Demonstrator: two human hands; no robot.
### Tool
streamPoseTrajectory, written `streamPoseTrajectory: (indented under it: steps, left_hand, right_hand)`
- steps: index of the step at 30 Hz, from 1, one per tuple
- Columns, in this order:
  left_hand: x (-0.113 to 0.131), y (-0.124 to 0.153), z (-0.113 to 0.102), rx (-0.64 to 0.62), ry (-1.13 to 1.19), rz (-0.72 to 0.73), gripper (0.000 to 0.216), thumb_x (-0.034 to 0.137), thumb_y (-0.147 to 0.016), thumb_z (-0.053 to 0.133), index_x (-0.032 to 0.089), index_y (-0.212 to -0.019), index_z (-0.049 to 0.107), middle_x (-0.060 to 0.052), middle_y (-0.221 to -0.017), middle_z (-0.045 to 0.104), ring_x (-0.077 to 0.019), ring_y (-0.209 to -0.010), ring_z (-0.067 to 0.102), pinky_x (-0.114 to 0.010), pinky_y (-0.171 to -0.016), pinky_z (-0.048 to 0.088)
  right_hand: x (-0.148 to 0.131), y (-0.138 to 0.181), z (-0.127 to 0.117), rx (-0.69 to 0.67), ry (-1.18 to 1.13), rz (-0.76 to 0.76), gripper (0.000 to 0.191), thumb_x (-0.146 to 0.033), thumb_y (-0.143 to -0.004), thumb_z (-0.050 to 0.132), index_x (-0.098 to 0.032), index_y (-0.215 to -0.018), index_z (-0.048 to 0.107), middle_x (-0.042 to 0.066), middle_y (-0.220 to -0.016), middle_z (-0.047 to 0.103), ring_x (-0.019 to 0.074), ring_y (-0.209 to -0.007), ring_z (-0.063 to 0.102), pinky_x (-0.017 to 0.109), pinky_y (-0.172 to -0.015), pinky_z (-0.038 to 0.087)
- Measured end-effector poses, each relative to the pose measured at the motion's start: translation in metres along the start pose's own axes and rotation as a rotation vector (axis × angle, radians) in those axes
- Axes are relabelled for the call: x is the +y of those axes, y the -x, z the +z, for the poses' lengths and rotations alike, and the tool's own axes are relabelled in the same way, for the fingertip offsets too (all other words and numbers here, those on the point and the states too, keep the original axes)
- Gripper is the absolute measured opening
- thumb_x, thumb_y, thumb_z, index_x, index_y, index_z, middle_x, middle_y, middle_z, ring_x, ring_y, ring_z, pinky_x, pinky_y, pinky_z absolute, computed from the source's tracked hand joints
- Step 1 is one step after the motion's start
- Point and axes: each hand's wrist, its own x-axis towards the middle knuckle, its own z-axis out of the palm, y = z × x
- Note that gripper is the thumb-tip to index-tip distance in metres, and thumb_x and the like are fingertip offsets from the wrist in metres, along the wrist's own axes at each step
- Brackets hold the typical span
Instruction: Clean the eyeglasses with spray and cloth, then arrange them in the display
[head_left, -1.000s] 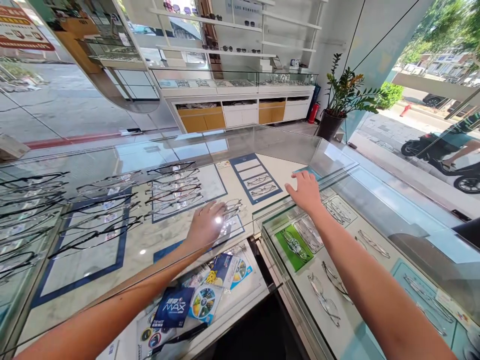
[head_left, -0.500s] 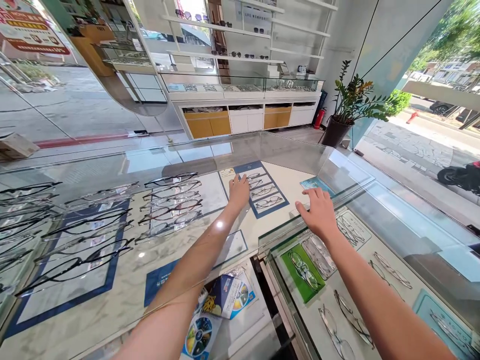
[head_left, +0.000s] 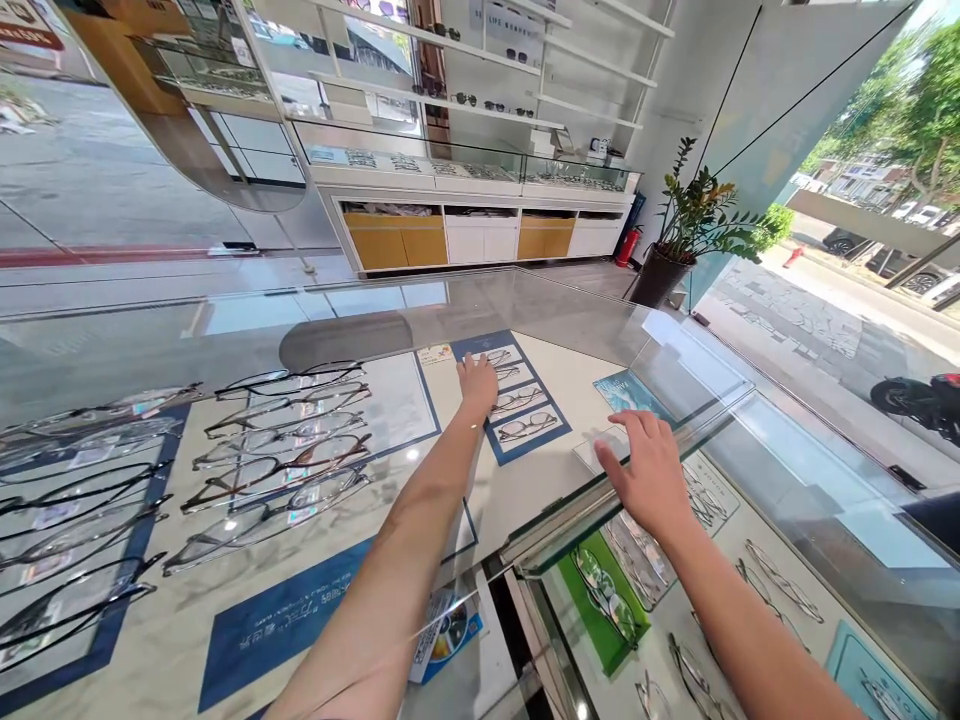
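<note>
My left hand (head_left: 478, 380) reaches deep inside a glass display case. Its fingers are curled on a thin pair of glasses (head_left: 496, 357) at the top slot of a blue-bordered mat (head_left: 559, 432). Below that slot the mat holds other pairs of glasses (head_left: 525, 427) in white slots. My right hand (head_left: 651, 472) lies flat with fingers spread on the case's glass top (head_left: 570, 510), near its corner. It holds nothing.
Rows of glasses (head_left: 277, 450) lie on mats to the left inside the case. A second case at right shows a green mat (head_left: 592, 570) with more glasses. Brochures (head_left: 450, 630) sit on a lower shelf. A potted plant (head_left: 697, 215) stands by the window.
My left hand left the pairs near the case's front and reached to the far blue mat, where it stays. My right hand slid a little back along the glass top.
</note>
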Motion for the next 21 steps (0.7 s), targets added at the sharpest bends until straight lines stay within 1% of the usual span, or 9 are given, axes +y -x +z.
streamPoseTrajectory:
  steps: [3,5,8,10,15,21]
  left_hand:
    - [0.003,-0.001,0.003,0.022,0.007,0.019,0.056,0.009,-0.099,0.044,0.014,-0.145,0.076,-0.015,-0.178,0.047,-0.0459,-0.170,0.027,-0.066,-0.132,0.030]
    - [0.004,0.000,0.002,0.046,0.013,0.028,0.052,0.014,-0.103,0.043,0.016,-0.142,0.078,-0.016,-0.179,0.046,-0.0450,-0.170,0.027,-0.066,-0.132,0.030]
    - [0.002,0.004,-0.003,0.089,0.025,0.039,0.044,0.027,-0.107,0.049,0.017,-0.134,0.081,-0.016,-0.179,0.046,-0.0451,-0.170,0.025,-0.065,-0.132,0.030]
    - [-0.001,0.007,-0.007,0.113,0.035,0.043,0.041,0.031,-0.107,0.052,0.018,-0.130,0.083,-0.015,-0.178,0.048,-0.0451,-0.169,0.027,-0.064,-0.132,0.031]
    - [-0.007,0.011,-0.011,0.140,0.081,0.043,0.035,0.027,-0.108,0.052,0.022,-0.111,0.087,-0.012,-0.171,0.057,-0.0443,-0.166,0.033,-0.065,-0.130,0.031]
    - [0.001,0.012,-0.008,0.146,0.151,0.060,0.032,0.024,-0.109,0.055,0.020,-0.101,0.086,-0.013,-0.170,0.058,-0.0438,-0.166,0.032,-0.066,-0.130,0.030]
  right_hand:
    - [0.001,0.000,0.000,0.002,0.003,0.000,0.047,-0.060,-0.111,0.050,-0.025,-0.137,0.065,0.015,-0.143,0.068,0.0385,-0.131,0.060,0.058,-0.111,0.051]
    - [0.001,0.000,0.000,0.001,0.009,-0.004,0.048,-0.061,-0.111,0.049,-0.024,-0.137,0.066,0.015,-0.143,0.068,0.0384,-0.130,0.060,0.059,-0.111,0.051]
    - [0.002,0.000,0.000,-0.013,0.009,0.004,0.049,-0.061,-0.111,0.049,-0.023,-0.139,0.065,0.016,-0.144,0.067,0.0389,-0.131,0.059,0.060,-0.112,0.051]
    - [0.002,0.000,0.000,-0.026,0.004,0.012,0.050,-0.060,-0.111,0.049,-0.023,-0.140,0.065,0.015,-0.145,0.067,0.0392,-0.131,0.058,0.060,-0.113,0.050]
    - [0.001,-0.001,-0.002,-0.037,-0.001,0.023,0.050,-0.060,-0.111,0.049,-0.023,-0.140,0.065,0.015,-0.146,0.066,0.0396,-0.133,0.057,0.060,-0.115,0.049]
    - [-0.001,-0.001,-0.003,-0.022,0.015,0.018,0.046,-0.058,-0.111,0.049,-0.025,-0.138,0.065,0.015,-0.145,0.067,0.0387,-0.131,0.059,0.058,-0.111,0.051]
